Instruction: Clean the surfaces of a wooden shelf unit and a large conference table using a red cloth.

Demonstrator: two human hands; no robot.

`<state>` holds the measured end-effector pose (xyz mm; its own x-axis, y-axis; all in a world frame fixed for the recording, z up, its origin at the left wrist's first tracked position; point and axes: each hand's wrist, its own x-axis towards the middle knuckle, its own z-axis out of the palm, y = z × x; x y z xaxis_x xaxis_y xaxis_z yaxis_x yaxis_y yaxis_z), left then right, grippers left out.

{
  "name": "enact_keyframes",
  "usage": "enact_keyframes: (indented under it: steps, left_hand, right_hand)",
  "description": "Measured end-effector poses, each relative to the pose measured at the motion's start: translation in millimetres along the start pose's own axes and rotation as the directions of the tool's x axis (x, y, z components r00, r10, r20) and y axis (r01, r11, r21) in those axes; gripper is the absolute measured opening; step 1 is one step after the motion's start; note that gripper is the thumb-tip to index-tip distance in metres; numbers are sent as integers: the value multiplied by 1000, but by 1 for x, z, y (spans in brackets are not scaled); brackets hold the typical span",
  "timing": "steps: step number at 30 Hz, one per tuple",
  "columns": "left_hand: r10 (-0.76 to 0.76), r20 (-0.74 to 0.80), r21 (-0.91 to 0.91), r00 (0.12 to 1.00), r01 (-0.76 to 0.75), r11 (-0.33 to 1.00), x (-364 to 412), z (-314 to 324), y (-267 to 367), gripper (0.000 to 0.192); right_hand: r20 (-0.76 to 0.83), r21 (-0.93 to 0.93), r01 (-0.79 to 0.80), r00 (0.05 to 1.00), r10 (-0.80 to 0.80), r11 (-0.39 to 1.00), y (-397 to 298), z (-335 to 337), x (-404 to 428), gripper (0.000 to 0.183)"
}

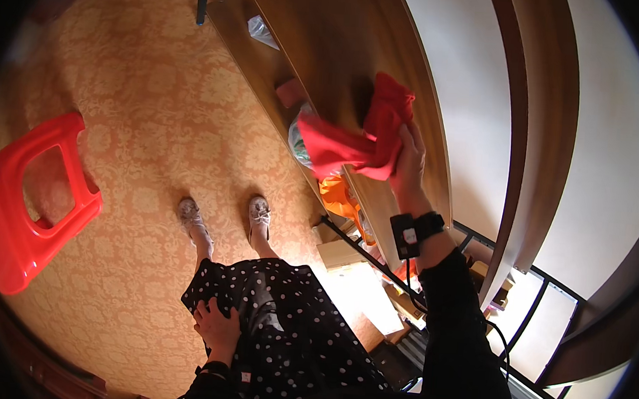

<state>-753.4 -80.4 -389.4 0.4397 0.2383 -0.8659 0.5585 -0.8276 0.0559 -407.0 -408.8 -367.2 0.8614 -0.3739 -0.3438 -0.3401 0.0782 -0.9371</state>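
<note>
My right hand [410,156] grips a crumpled red cloth [382,140] over the brown wooden shelf board [330,39]. One part of the cloth stands up towards the wall side, and another stretches left past the board's front edge. Whether its underside rests on the wood I cannot tell. Down by my lap, my left hand [218,327] lies on the black polka-dot skirt [283,314] with its fingers apart, holding nothing. A strap with a small black device [404,236] circles my right wrist.
A red plastic stool [5,205] stands on the patterned floor [132,175] to the left. Below the board, a lower shelf [231,26] carries plastic bags and an orange bag [339,198]. Cardboard boxes [340,254] sit by the black metal frame [363,252]. Higher shelf boards [546,132] curve along the right.
</note>
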Motion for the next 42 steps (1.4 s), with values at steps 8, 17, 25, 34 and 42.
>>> enact_keyframes:
  steps: [8, 17, 25, 34, 42]
  left_hand:
    - [-22, 10, -49, 1000, 23, 999, 3, -10, 5, 56]
    - [-30, 13, -32, 999, 30, 999, 9, -14, 10, 56]
    - [-29, 39, -35, 999, 31, 999, 17, -31, 5, 55]
    - [-77, 59, -202, 995, 87, 976, 28, -38, 10, 52]
    - [-162, 22, -251, 987, 162, 954, 25, -31, 41, 48]
  right_hand:
    - [-45, -981, 16, 951, -307, 193, 18, -65, 32, 48]
    - [-159, -982, -185, 927, -341, -44, 64, 21, 24, 61]
    - [-73, -984, -126, 933, -352, -129, 73, 4, 35, 60]
    - [-156, -971, -202, 940, -303, -126, 59, 0, 48, 61]
    - [-286, -936, -326, 926, -248, -135, 41, 50, 80, 61]
